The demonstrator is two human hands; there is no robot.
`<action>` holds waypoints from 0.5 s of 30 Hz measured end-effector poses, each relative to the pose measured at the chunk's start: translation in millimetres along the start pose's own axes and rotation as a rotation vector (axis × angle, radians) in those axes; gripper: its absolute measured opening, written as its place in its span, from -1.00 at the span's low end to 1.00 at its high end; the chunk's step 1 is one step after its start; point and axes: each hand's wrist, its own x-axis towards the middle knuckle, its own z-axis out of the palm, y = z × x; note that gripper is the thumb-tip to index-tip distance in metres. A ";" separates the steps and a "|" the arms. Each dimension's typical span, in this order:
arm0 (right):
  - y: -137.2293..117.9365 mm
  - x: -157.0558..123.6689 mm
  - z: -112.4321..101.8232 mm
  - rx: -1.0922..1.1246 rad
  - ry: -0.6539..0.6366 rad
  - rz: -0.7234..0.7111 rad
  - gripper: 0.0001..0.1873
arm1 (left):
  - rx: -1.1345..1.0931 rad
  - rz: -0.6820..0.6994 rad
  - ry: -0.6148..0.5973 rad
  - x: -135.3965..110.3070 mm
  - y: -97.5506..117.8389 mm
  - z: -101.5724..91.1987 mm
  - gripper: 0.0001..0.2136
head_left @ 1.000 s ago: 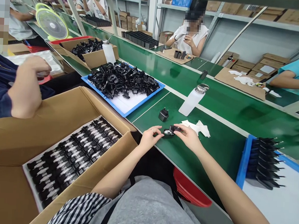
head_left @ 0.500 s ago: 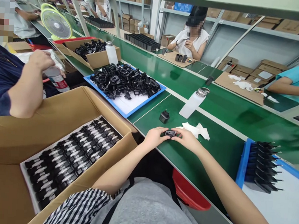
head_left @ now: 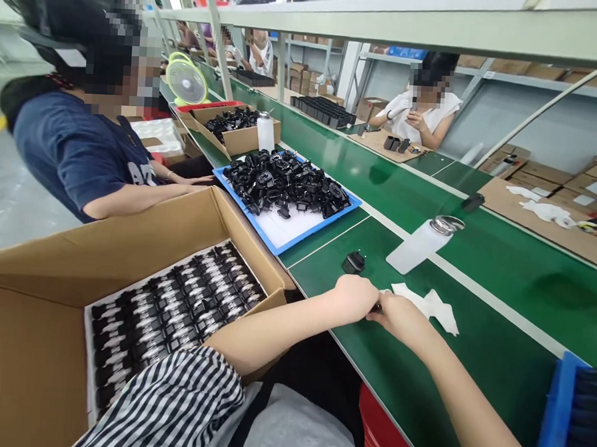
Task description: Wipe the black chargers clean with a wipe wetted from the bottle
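Observation:
My left hand is closed with its back turned up, and its fingers are mostly hidden. Pressed up against it, my right hand pinches a small black plug adapter; only a dark sliver of it shows between the hands. Another black plug adapter stands on the green bench just beyond my left hand, its two pins upward. A crumpled white cloth lies right of my right hand. Behind the cloth is a white pump bottle with a metal top.
A blue-rimmed tray heaped with black plug parts sits ahead on the left. Beside me an open carton holds rows of adapters. Another blue tray stands at the right. A co-worker sits at left; others work across the bench.
The view has swung left. My left hand has turned over, so its back now covers most of the adapter that showed between both hands' fingertips. The co-worker's arm at left has lowered.

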 end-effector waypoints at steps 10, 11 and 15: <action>6.0 -0.7 0.4 0.266 -0.027 -0.036 -0.90 | 0.170 0.152 0.009 -11.5 -18.9 12.7 -0.85; 7.0 -0.3 0.8 0.281 -0.024 -0.045 -0.90 | 0.170 0.154 0.002 -11.7 -19.2 12.1 -0.85; 8.3 0.2 3.2 0.329 -0.038 -0.063 -0.93 | 0.180 0.162 -0.060 -9.7 -18.2 6.6 -0.83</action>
